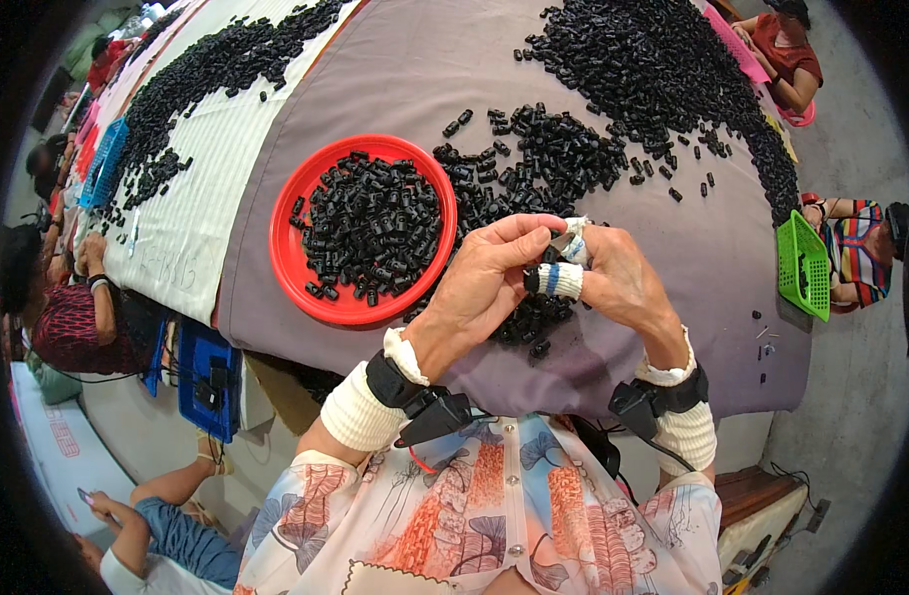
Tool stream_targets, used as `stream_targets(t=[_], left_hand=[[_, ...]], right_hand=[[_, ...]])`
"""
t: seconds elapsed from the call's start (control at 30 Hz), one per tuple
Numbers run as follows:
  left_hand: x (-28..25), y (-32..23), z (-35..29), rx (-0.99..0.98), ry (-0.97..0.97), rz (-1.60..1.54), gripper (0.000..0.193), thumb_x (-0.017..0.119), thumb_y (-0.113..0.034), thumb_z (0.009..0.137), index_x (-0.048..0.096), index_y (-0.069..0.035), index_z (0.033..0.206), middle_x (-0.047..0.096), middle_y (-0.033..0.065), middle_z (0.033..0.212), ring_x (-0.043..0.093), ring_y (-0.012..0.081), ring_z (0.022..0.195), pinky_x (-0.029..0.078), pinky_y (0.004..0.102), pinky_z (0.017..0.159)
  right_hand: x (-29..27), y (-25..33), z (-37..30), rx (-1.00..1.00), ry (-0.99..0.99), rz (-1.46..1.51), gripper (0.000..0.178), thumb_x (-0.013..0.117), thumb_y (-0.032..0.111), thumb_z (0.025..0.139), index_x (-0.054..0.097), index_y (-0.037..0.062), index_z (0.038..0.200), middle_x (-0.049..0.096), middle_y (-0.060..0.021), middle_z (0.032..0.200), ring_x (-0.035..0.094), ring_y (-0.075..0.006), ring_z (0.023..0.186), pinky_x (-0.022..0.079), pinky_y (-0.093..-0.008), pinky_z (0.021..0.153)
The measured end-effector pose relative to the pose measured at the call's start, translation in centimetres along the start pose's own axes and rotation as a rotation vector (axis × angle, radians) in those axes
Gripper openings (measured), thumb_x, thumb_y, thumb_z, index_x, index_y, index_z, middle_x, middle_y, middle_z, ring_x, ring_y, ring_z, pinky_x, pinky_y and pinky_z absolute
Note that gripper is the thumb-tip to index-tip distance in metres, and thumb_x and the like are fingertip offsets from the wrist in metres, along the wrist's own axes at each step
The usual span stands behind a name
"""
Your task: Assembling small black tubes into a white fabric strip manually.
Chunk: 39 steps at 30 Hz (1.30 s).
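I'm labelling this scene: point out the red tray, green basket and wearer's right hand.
Red tray (355,313), head view, near rim.
Green basket (818,268), head view, right side wall.
Right hand (628,281), head view, back of hand.

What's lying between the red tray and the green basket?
In the head view, loose black parts lie beside the red tray, the left hand and right hand above some; then grey cloth toward the green basket.

From afar, I saw a small black cylindrical plastic piece (551,255), mostly hidden, over a loose heap of similar black pieces (558,159).
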State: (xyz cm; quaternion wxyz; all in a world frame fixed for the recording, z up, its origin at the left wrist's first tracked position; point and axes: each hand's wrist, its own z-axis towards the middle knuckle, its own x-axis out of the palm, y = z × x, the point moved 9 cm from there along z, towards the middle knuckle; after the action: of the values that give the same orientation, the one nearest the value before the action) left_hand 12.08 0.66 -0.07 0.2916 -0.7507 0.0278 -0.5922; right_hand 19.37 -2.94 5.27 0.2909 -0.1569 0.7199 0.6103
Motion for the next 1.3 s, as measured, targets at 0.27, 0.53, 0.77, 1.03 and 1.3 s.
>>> stream_targets(t=[0.27, 0.53, 0.77, 1.03, 1.3], left_hand=[[0.6, -0.1, -0.2, -0.017, 0.005, -0.018, 0.02, 0.054, -0.014, 0.089, 0.058, 0.0, 0.103, 0.061, 0.0068, 0.094, 0.059, 0.0125, 0.083, 0.049, 0.0265, 0.074], [0.2, 0.1, -0.1, -0.008, 0.032, -0.022, 0.022, 0.053, -0.013, 0.089, 0.056, 0.0, 0.106, 0.061, 0.0094, 0.099, 0.061, 0.0162, 0.087, 0.052, 0.0299, 0.078], [-0.3, 0.2, -0.1, -0.012, 0.005, 0.006, 0.021, 0.053, -0.013, 0.089, 0.056, 0.0, 0.105, 0.061, 0.0081, 0.097, 0.061, 0.0151, 0.085, 0.052, 0.0288, 0.076], [-0.5, 0.0, -0.4, -0.009, -0.017, -0.056, 0.021, 0.054, -0.013, 0.089, 0.056, 0.0, 0.105, 0.061, 0.0063, 0.091, 0.058, 0.0138, 0.082, 0.049, 0.0277, 0.074], [-2.1, -1.0, -1.0, 0.027, -0.027, -0.08, 0.023, 0.054, -0.013, 0.088, 0.054, 0.0, 0.108, 0.057, 0.0047, 0.084, 0.052, 0.0115, 0.074, 0.046, 0.0291, 0.072]], right_hand=[[-0.2, 0.4, -0.2, -0.046, -0.047, 0.013, 0.039, 0.073, 0.034, 0.069, 0.056, -0.0014, 0.073, 0.052, -0.0062, 0.055, 0.046, -0.0141, 0.048, 0.039, -0.0306, 0.047], [-0.1, 0.5, -0.1, -0.036, -0.034, 0.01, 0.04, 0.074, 0.036, 0.069, 0.058, -0.001, 0.075, 0.054, -0.0066, 0.057, 0.048, -0.0128, 0.05, 0.04, -0.0301, 0.048], [0.4, -0.7, -0.1, -0.011, -0.01, -0.032, 0.04, 0.073, 0.035, 0.07, 0.057, -0.0015, 0.075, 0.052, -0.0081, 0.055, 0.048, -0.0153, 0.048, 0.039, -0.0312, 0.047], [0.7, 0.5, -0.6, -0.072, 0.013, 0.002, 0.037, 0.073, 0.033, 0.069, 0.056, 0.0001, 0.072, 0.052, -0.0087, 0.057, 0.047, -0.0155, 0.05, 0.039, -0.0308, 0.049], [1.1, -2.1, -1.0, 0.014, -0.026, 0.182, 0.032, 0.072, 0.029, 0.071, 0.058, 0.001, 0.074, 0.053, -0.0034, 0.06, 0.044, -0.0113, 0.053, 0.039, -0.0281, 0.05]])
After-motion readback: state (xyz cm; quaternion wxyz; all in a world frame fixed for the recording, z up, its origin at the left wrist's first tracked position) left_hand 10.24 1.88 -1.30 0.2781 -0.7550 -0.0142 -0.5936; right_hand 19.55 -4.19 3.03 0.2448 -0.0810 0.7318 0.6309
